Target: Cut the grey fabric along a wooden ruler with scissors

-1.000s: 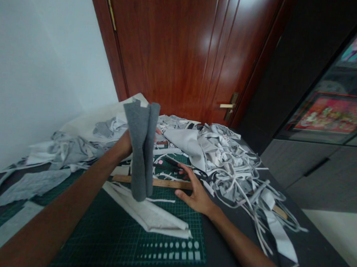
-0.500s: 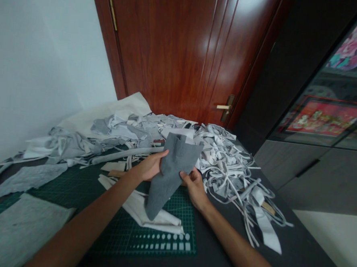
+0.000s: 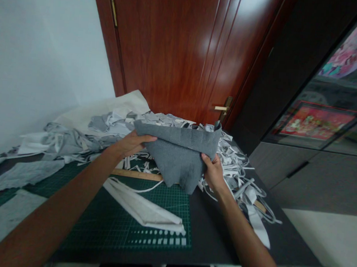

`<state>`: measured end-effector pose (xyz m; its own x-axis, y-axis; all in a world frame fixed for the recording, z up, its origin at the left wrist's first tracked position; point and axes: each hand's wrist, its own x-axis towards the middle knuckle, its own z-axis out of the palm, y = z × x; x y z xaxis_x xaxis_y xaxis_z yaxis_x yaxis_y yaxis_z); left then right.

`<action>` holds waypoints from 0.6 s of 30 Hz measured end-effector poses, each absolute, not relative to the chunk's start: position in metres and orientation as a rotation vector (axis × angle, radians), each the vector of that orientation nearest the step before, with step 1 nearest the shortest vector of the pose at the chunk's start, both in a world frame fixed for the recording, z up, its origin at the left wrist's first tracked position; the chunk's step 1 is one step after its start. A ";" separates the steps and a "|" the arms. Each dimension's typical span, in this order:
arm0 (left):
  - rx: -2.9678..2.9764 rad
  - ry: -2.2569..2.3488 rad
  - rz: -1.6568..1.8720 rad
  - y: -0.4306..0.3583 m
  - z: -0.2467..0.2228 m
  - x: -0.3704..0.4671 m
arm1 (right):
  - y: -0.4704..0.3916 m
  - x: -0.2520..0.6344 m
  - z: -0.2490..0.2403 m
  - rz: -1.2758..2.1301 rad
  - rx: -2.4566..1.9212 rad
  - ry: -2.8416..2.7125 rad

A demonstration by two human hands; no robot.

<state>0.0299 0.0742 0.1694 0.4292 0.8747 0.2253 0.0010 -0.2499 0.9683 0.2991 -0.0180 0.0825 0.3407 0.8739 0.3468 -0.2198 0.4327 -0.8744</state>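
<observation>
A dark grey piece of cloth (image 3: 177, 153) is stretched out between my two hands, above the far part of the green cutting mat (image 3: 100, 221). My left hand (image 3: 134, 143) pinches its left side, the thumb lying on top. My right hand (image 3: 213, 170) grips the lower right side, thumb in front and fingers behind. Along the top the cloth is folded over, and its lower edge hangs in points. Below it on the mat lies a folded white cloth strip (image 3: 146, 212). Behind the cloth runs a wooden ruler (image 3: 136, 174), partly hidden.
Grey and white fabric scraps (image 3: 69, 141) are heaped along the back of the dark table (image 3: 211, 240). A tangle of strips (image 3: 240, 165) lies at the right. Flat grey pieces (image 3: 21, 174) rest at the left. A wooden door (image 3: 168, 48) and a cabinet (image 3: 288, 168) stand behind.
The grey cloth has been opened out wider and raised farther back. My left hand moved left and up, my right hand right and up. More of the white strip shows.
</observation>
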 end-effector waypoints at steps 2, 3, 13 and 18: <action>1.791 0.805 1.037 0.069 0.195 0.018 | -0.020 0.309 0.106 0.650 -0.820 -1.163; 1.910 0.804 1.041 0.064 0.208 0.011 | -0.025 0.313 0.119 0.547 -0.788 -1.266; 2.848 1.097 0.503 0.033 0.133 -0.067 | -0.158 0.275 0.080 0.041 -1.168 -2.167; 2.761 1.090 0.404 -0.002 0.077 -0.064 | -0.185 0.228 0.004 0.378 -1.390 -2.206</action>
